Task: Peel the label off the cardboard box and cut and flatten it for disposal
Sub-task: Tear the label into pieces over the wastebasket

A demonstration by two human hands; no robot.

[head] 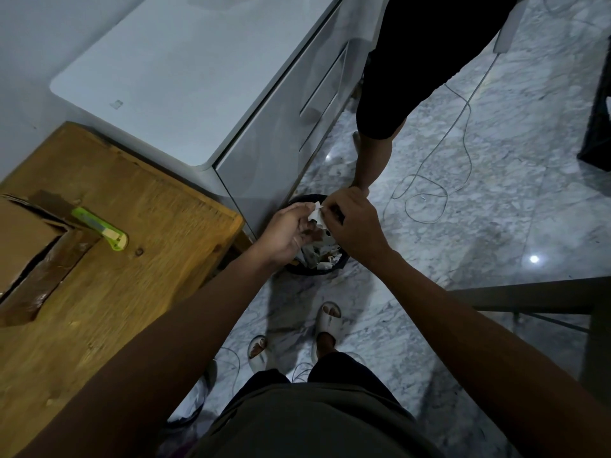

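Both my hands are held out over a black waste bin [299, 269] on the floor. My left hand [287, 231] and my right hand [352, 223] pinch a crumpled white piece of label [316, 213] between them, just above the bin's paper scraps. The cardboard box [23, 239], partly cut open with brown tape along its flap, lies at the left edge of the wooden table [99, 309]. A green utility knife [101, 228] rests on the table beside the box.
A grey cabinet [198, 94] with drawers stands behind the table and bin. Another person's leg [373, 153] stands right behind the bin. White cables [429, 193] trail over the marble floor. A dark metal frame [529, 295] is at the right.
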